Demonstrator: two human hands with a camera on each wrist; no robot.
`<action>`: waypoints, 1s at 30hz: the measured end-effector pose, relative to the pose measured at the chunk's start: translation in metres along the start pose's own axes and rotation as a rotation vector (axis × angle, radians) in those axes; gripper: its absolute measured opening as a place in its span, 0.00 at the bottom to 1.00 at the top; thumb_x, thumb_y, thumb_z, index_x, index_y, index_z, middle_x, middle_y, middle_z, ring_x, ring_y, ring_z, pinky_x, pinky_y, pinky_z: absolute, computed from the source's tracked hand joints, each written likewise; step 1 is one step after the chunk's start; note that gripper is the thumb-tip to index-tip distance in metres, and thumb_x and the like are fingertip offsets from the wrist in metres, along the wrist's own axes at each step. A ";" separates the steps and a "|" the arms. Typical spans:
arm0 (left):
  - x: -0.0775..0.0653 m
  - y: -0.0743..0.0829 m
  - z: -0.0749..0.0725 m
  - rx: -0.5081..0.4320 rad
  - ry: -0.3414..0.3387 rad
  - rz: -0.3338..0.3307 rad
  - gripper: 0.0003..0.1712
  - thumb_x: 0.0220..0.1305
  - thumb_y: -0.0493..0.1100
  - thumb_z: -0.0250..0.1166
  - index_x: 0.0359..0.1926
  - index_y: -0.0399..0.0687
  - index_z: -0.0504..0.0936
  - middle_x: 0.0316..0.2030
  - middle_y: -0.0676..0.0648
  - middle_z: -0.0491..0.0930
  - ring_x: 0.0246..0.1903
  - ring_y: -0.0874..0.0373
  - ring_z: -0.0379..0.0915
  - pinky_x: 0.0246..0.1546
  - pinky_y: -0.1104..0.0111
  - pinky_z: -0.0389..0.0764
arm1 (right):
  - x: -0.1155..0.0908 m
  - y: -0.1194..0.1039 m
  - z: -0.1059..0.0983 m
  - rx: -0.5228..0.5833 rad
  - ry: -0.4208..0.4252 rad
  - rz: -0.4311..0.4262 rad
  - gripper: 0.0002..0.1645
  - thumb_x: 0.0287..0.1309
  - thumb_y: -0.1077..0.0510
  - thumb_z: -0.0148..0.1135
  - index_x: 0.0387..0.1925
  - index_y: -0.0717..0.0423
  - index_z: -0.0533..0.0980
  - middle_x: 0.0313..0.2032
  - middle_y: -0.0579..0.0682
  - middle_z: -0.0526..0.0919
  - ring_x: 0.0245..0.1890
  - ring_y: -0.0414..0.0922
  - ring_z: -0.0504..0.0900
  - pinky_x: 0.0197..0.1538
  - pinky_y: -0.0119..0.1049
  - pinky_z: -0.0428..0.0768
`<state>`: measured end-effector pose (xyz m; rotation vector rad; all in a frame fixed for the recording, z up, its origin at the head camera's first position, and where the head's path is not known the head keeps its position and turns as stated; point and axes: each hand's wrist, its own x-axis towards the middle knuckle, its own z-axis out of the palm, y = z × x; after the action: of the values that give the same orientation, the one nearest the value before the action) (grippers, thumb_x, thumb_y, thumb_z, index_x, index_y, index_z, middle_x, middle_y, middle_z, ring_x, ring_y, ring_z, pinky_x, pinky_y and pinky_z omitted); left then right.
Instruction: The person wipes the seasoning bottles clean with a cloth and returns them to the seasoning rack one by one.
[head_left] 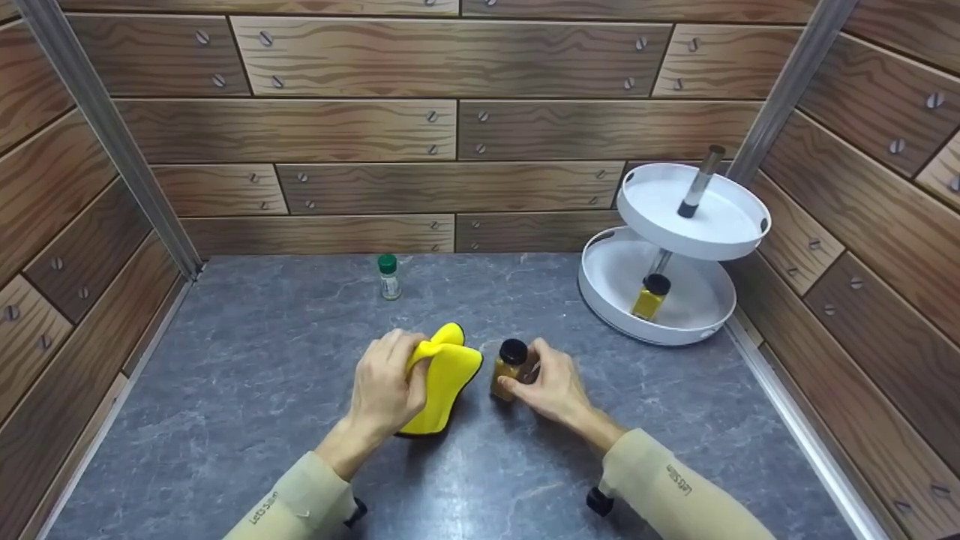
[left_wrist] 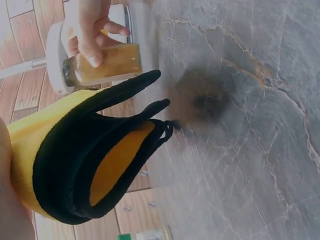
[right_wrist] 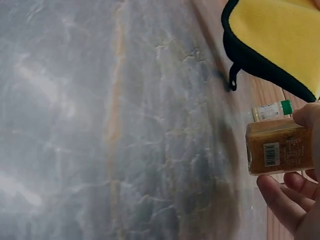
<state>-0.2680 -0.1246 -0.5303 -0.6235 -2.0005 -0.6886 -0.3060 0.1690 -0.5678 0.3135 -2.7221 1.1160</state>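
My left hand (head_left: pixel 388 382) grips a yellow cloth (head_left: pixel 448 375) with dark edging, folded over and hanging just above the grey table. In the left wrist view the dark underside of the cloth (left_wrist: pixel 65 165) faces the camera. To its right, my right hand (head_left: pixel 553 381) holds a spice jar (head_left: pixel 508 371) with a black lid and brownish-yellow contents between thumb and fingers. A barcode label shows on the jar (right_wrist: pixel 280 150) in the right wrist view. Cloth and jar are a short gap apart.
A small green-capped jar (head_left: pixel 389 279) stands towards the back of the table. At the back right is a two-tier white round tray (head_left: pixel 600 277), with a black-lidded yellow jar (head_left: pixel 649 298) on its lower tier. Wood-patterned walls (head_left: pixel 360 127) enclose the table's back and sides.
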 end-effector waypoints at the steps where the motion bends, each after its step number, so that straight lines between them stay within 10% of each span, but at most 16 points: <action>1: 0.000 0.000 0.000 0.000 0.000 -0.002 0.08 0.70 0.38 0.74 0.47 0.42 0.86 0.34 0.47 0.84 0.32 0.53 0.78 0.33 0.60 0.79 | -0.001 0.001 0.001 -0.007 -0.002 0.002 0.25 0.54 0.46 0.87 0.42 0.48 0.78 0.38 0.48 0.91 0.34 0.41 0.84 0.40 0.36 0.84; 22: 0.003 -0.008 -0.001 0.055 -0.036 -0.032 0.09 0.71 0.41 0.74 0.47 0.43 0.86 0.33 0.47 0.82 0.30 0.52 0.76 0.31 0.60 0.79 | -0.010 0.009 0.007 -0.077 -0.002 -0.034 0.32 0.50 0.37 0.90 0.43 0.46 0.78 0.36 0.47 0.90 0.34 0.40 0.83 0.40 0.37 0.82; 30: 0.006 -0.014 -0.006 0.117 -0.088 -0.075 0.10 0.73 0.43 0.72 0.49 0.43 0.85 0.35 0.46 0.83 0.31 0.51 0.77 0.32 0.59 0.81 | -0.002 0.017 -0.006 -0.098 -0.169 -0.224 0.46 0.54 0.41 0.87 0.70 0.52 0.79 0.57 0.53 0.91 0.56 0.54 0.90 0.62 0.56 0.87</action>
<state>-0.2768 -0.1375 -0.5254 -0.5187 -2.1385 -0.5923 -0.3080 0.1854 -0.5754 0.7074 -2.7853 0.9308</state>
